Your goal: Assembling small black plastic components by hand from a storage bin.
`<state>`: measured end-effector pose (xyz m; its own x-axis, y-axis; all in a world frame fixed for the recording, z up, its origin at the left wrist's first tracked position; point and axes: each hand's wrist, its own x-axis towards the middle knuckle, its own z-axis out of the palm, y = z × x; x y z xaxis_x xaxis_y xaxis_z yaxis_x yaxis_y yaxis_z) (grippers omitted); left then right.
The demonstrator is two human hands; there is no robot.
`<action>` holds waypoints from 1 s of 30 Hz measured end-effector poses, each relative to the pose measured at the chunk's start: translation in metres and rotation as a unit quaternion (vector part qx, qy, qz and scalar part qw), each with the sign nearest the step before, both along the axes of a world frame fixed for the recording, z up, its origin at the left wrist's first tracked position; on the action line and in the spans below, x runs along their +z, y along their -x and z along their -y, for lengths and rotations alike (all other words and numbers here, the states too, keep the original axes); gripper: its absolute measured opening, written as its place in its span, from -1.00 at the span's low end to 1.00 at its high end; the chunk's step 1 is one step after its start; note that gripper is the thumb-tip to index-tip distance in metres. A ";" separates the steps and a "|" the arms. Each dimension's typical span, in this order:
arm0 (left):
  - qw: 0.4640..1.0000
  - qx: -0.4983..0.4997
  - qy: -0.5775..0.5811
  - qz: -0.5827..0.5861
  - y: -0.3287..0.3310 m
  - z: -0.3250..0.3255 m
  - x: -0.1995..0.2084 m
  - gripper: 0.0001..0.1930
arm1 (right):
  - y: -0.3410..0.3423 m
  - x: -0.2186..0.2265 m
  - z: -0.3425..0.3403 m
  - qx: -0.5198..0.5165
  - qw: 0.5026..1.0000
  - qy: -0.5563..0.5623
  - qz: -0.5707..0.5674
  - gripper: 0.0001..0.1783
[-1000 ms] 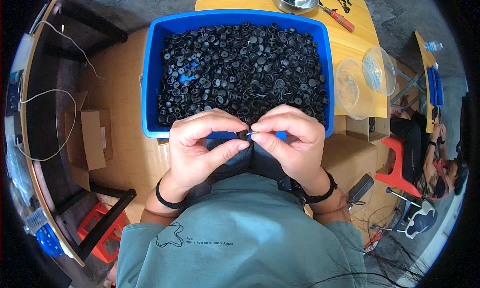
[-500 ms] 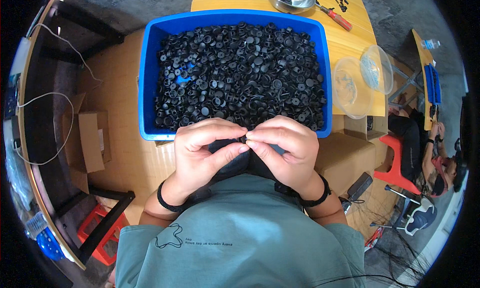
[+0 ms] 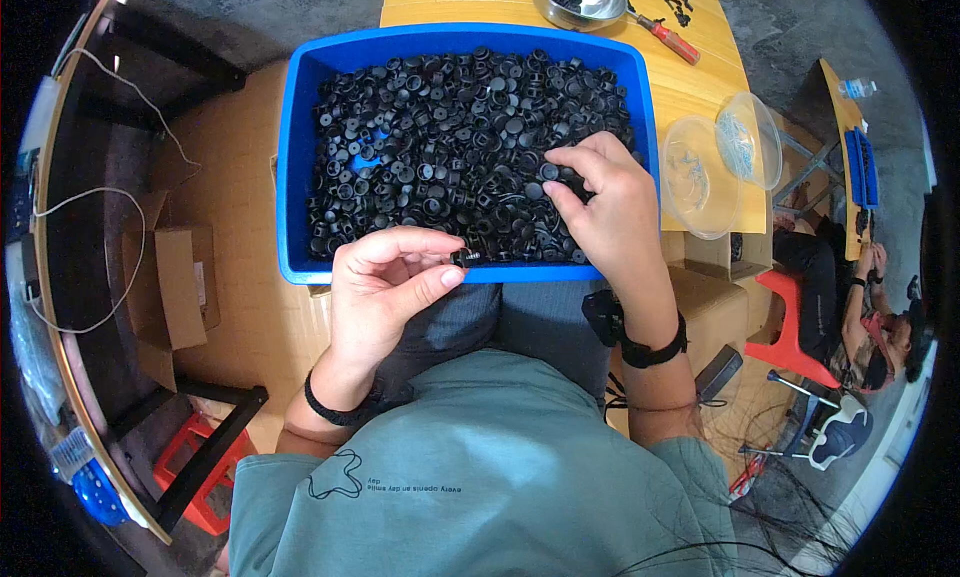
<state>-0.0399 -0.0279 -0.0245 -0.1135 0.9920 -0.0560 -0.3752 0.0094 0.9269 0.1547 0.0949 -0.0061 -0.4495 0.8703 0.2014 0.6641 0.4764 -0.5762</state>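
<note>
My left hand (image 3: 385, 282) pinches a small black plastic part (image 3: 460, 258) between thumb and forefinger, just over the near rim of the blue bin (image 3: 470, 275). A thin, light metal piece, apparently a screw, sticks out of that part to the right. Inside the bin's right half, my right hand (image 3: 605, 192) is among the heaped black plastic parts (image 3: 430, 167). Its thumb and forefinger are apart, with loose black parts showing between the tips. I cannot make out a firm grip on any of them. The other right fingers are curled.
Right of the bin, two clear plastic bowls (image 3: 690, 217) hold small metal pieces. A metal bowl (image 3: 590, 15) and a red-handled screwdriver (image 3: 676, 43) lie on the wooden table (image 3: 450, 2). Cardboard boxes (image 3: 180, 287) stand at left. Another person (image 3: 868, 322) sits far right.
My hands have come apart. The right went forward and right into the bin's parts; the left drew slightly left, keeping the small black part, now plainly visible.
</note>
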 end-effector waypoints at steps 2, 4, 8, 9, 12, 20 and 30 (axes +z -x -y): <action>1.000 0.006 0.028 -0.006 0.000 0.001 0.001 -0.74 | -0.001 -0.003 -0.001 0.018 1.000 0.007 0.011 -0.67; 1.000 -0.010 0.013 0.020 0.000 0.001 0.002 -0.73 | -0.003 -0.001 0.003 0.008 0.999 -0.008 -0.044 -0.69; 0.999 -0.028 -0.004 0.042 -0.010 -0.007 0.016 -0.74 | 0.000 0.005 0.022 0.030 0.986 -0.006 -0.164 -0.74; 0.999 -0.037 -0.020 0.028 -0.014 -0.009 0.020 -0.74 | 0.003 0.008 0.028 0.048 0.984 -0.005 -0.173 -0.74; 0.997 -0.054 -0.046 -0.014 -0.025 -0.015 0.025 -0.73 | 0.010 0.017 0.042 0.087 0.965 0.047 -0.242 -0.72; 0.993 -0.074 -0.063 0.066 -0.027 -0.013 0.026 -0.76 | -0.009 0.006 0.052 0.117 0.857 0.278 -0.418 -0.66; 0.992 -0.065 -0.089 0.069 -0.027 -0.007 0.031 -0.74 | -0.023 0.014 0.059 0.093 0.802 0.324 -0.492 -0.67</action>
